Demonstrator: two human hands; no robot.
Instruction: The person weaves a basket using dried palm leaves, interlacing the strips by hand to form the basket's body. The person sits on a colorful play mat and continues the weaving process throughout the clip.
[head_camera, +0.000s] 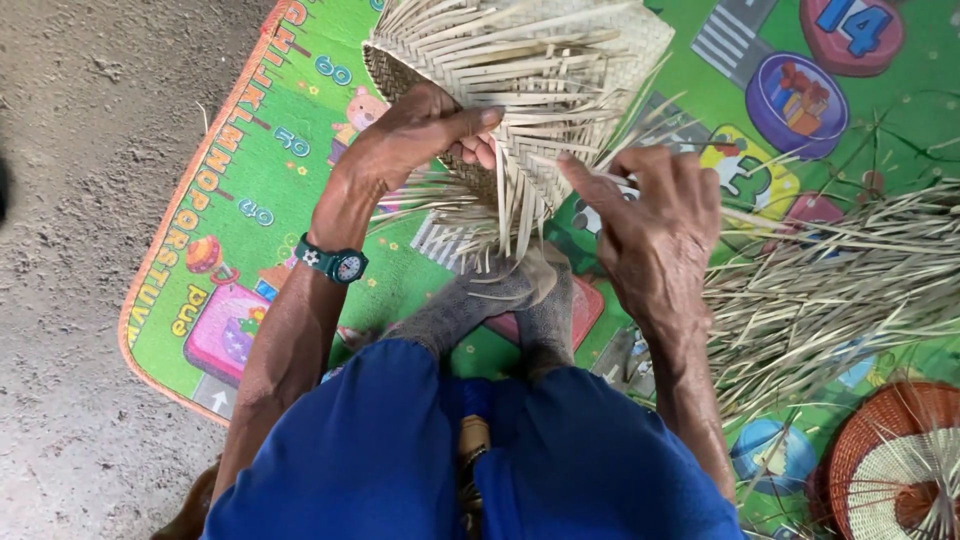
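Note:
A partly woven basket of pale flat straw strips (530, 70) lies tipped toward me, with loose strip ends hanging from its near edge. My left hand (415, 130) grips that woven edge, thumb stretched along the strips; a green wristwatch (335, 262) sits on this wrist. My right hand (655, 225) pinches loose strips at the basket's lower right edge. The basket rests against my feet in grey socks (495, 295), and my knees in blue trousers (470, 460) fill the bottom of the view.
A bright green play mat (250, 200) with an orange border lies under everything, on a grey dirt floor (80, 250). A pile of loose straw strips (840, 280) spreads at right. A round orange-rimmed woven piece (895, 465) sits at bottom right.

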